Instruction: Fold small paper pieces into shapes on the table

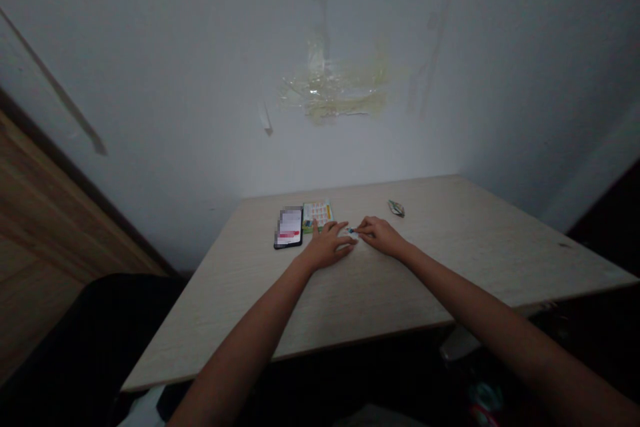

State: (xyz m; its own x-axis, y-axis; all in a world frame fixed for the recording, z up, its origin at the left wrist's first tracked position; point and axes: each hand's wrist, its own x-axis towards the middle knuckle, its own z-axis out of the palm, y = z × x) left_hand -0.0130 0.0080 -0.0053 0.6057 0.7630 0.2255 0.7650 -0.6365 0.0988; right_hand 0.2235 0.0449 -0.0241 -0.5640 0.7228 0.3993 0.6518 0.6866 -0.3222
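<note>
On the table, a small blue-and-white piece lies between my two hands; its kind is too small to make out. My right hand is closed, its thumb and forefinger pinched at the right end of this piece. From the other side, my left hand rests with fingers spread, its fingertips close to the piece. Part of the left hand overlaps the near edge of a printed card or booklet with a green border. Beside that, to the left, lies a phone with its screen lit.
A small crumpled or folded printed packet lies beyond my right hand. The pale wooden table meets a wall with peeling clear tape. A dark shape stands left of the table, near wooden panelling.
</note>
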